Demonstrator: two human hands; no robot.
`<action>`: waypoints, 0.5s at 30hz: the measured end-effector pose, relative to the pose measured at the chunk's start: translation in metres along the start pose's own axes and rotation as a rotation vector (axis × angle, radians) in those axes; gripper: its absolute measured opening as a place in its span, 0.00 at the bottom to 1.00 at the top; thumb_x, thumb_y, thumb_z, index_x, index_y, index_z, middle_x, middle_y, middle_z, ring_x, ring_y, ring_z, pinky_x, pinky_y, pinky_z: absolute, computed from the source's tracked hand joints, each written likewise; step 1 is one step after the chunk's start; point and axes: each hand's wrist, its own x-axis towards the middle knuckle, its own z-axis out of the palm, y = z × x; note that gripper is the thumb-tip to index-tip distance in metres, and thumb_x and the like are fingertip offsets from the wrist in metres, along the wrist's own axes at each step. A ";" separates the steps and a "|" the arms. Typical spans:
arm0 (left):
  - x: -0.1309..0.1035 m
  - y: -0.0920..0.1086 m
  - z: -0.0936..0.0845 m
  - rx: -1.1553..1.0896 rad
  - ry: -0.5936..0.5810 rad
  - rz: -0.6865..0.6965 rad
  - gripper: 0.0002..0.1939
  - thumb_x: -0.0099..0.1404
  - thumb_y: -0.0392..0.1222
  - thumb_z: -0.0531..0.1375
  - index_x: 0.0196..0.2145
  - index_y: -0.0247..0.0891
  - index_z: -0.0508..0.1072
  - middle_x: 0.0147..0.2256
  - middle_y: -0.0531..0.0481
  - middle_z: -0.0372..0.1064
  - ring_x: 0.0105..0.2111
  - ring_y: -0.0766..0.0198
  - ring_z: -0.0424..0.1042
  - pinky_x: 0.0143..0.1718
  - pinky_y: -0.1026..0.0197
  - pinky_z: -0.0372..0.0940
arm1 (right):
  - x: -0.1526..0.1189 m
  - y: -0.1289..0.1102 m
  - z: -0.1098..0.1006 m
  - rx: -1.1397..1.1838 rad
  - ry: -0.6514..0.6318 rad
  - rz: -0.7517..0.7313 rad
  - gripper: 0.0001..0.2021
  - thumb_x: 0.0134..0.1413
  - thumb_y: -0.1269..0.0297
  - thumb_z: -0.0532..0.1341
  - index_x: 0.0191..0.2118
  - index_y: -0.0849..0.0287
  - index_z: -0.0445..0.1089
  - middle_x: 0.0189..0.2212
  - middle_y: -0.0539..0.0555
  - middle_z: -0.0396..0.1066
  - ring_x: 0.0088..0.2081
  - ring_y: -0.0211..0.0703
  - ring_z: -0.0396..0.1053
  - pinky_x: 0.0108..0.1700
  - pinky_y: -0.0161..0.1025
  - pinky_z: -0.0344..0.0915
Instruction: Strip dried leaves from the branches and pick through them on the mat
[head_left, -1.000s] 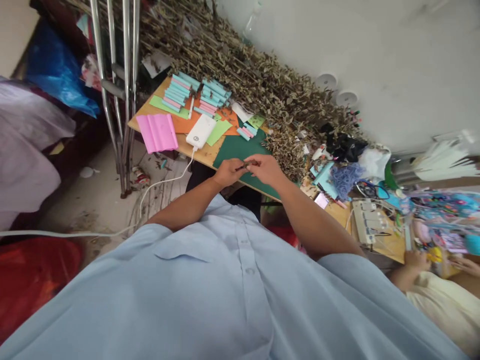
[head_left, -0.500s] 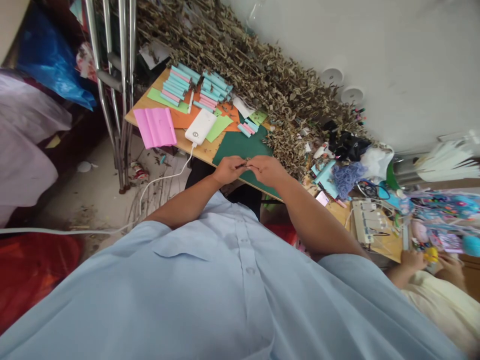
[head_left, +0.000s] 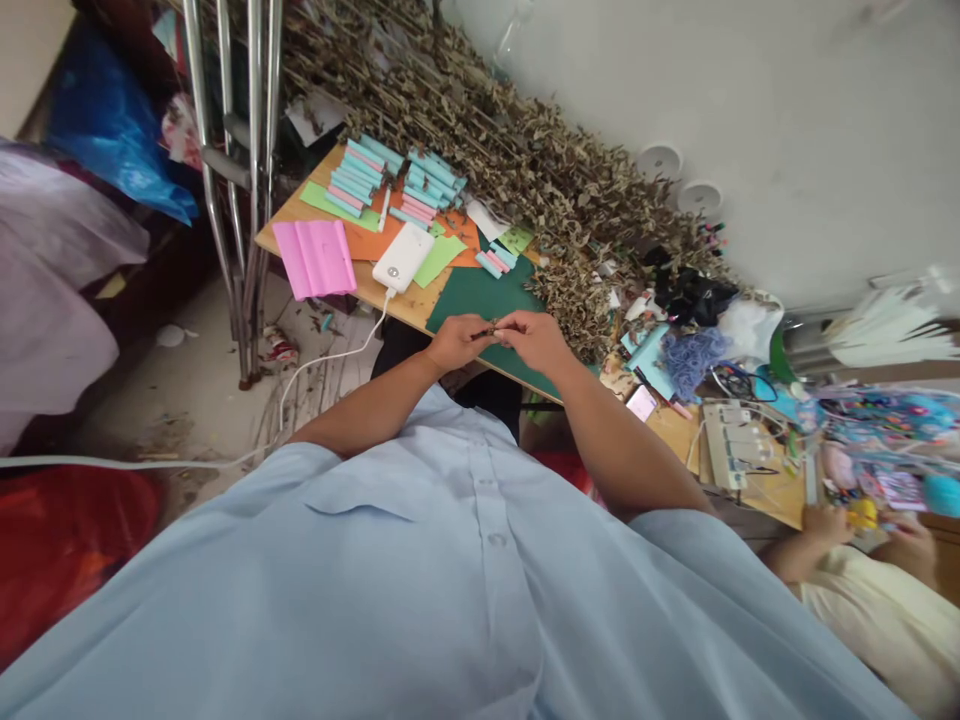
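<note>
At the table's near edge, my left hand point(head_left: 459, 341) and my right hand point(head_left: 534, 340) meet fingertip to fingertip. Both are closed in a pinch around a small brownish bit of dried plant point(head_left: 493, 328), mostly covered by the fingers. Just beyond them lies a dark green sheet point(head_left: 480, 293). A large heap of dried leafy stems point(head_left: 577, 195) runs along the wall side. Several blue and pink paper rolls point(head_left: 356, 178) are stacked at the table's far left, with a few more small rolls point(head_left: 496, 259) on the green sheet.
A white power bank point(head_left: 403, 257) with a cable and a pink folded paper point(head_left: 315, 258) lie left of my hands. Metal crutches point(head_left: 255, 150) stand at the left. To the right are a phone point(head_left: 641, 402), blue yarn point(head_left: 691, 360), a power strip point(head_left: 731, 443) and another person's hands point(head_left: 829, 524).
My right hand's fingers have shifted slightly at the pinch, with its knuckles a little more raised. The view has moved slightly; my left hand stays nearly in place.
</note>
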 end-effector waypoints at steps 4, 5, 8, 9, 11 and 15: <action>0.000 0.001 -0.001 -0.004 0.000 0.000 0.21 0.72 0.57 0.61 0.35 0.36 0.81 0.30 0.47 0.74 0.31 0.64 0.72 0.35 0.63 0.65 | 0.009 0.001 0.006 0.158 -0.019 0.146 0.05 0.49 0.63 0.67 0.32 0.58 0.75 0.24 0.50 0.75 0.26 0.42 0.73 0.33 0.38 0.70; 0.000 0.001 -0.001 -0.009 0.002 0.003 0.21 0.72 0.57 0.61 0.35 0.36 0.81 0.29 0.47 0.74 0.30 0.65 0.72 0.35 0.63 0.65 | 0.011 -0.001 0.006 0.179 -0.020 0.183 0.05 0.48 0.64 0.68 0.30 0.59 0.75 0.23 0.51 0.75 0.26 0.42 0.73 0.32 0.38 0.70; 0.000 0.002 -0.001 -0.027 0.019 0.018 0.21 0.71 0.57 0.61 0.34 0.35 0.81 0.28 0.48 0.73 0.29 0.66 0.71 0.34 0.63 0.64 | 0.013 -0.010 0.003 0.103 -0.018 0.205 0.04 0.46 0.65 0.68 0.28 0.60 0.75 0.22 0.51 0.74 0.25 0.41 0.72 0.32 0.38 0.69; 0.000 0.002 -0.001 -0.034 0.026 0.017 0.21 0.71 0.57 0.61 0.34 0.35 0.81 0.28 0.48 0.73 0.29 0.66 0.71 0.33 0.63 0.64 | 0.012 -0.013 0.001 0.040 -0.020 0.173 0.04 0.47 0.64 0.68 0.28 0.60 0.77 0.22 0.51 0.74 0.25 0.41 0.72 0.33 0.38 0.69; 0.000 0.002 -0.001 -0.047 0.034 0.007 0.21 0.71 0.57 0.61 0.35 0.35 0.81 0.28 0.48 0.74 0.29 0.66 0.71 0.34 0.63 0.65 | 0.009 -0.017 -0.003 -0.075 -0.028 0.093 0.05 0.49 0.64 0.67 0.30 0.59 0.79 0.23 0.51 0.75 0.28 0.42 0.72 0.37 0.39 0.69; 0.000 0.003 -0.001 -0.054 0.020 -0.002 0.20 0.71 0.57 0.62 0.37 0.36 0.82 0.29 0.48 0.75 0.30 0.65 0.72 0.35 0.63 0.66 | 0.006 -0.019 -0.002 -0.005 -0.026 0.126 0.05 0.50 0.65 0.66 0.31 0.59 0.78 0.24 0.50 0.75 0.28 0.41 0.73 0.36 0.39 0.71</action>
